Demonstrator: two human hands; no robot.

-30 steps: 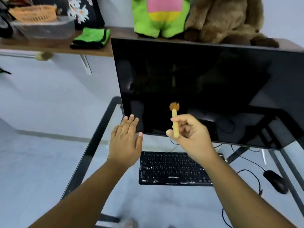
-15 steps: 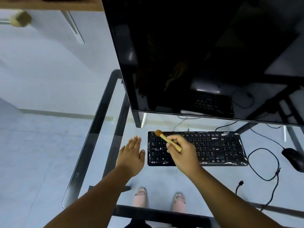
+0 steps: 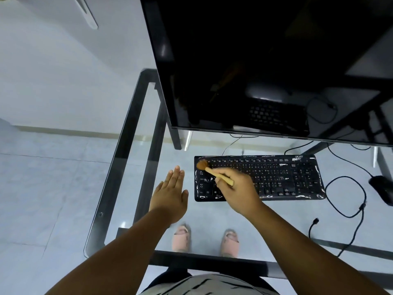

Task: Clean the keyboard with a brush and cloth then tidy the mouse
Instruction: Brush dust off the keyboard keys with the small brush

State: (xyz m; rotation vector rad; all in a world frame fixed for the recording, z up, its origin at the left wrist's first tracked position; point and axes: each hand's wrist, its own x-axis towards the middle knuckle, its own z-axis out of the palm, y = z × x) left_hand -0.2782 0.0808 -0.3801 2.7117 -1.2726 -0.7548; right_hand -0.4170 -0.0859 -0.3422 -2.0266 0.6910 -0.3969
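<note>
A black keyboard [image 3: 276, 177] lies on the glass desk [image 3: 138, 167] below the monitor. My right hand [image 3: 240, 192] is over the keyboard's left part and grips a small brush [image 3: 214, 172] with a yellow wooden handle. Its brown bristles touch the keyboard's top-left corner. My left hand [image 3: 170, 196] lies flat with fingers apart on the glass just left of the keyboard, holding nothing. The black mouse [image 3: 382, 186] sits at the right edge, its cable looping over the glass. No cloth is in view.
A large dark monitor [image 3: 265, 64] stands close behind the keyboard. Loose black cables [image 3: 348, 201] loop to the right of the keyboard. The desk's dark metal frame [image 3: 119, 158] runs along the left edge. My feet in pink slippers [image 3: 182, 237] show through the glass.
My view has tilted down from the shelf to the desk. My right hand brought the brush down from in front of the monitor onto the keyboard's top-left corner. My left hand lowered beside the keyboard.
</note>
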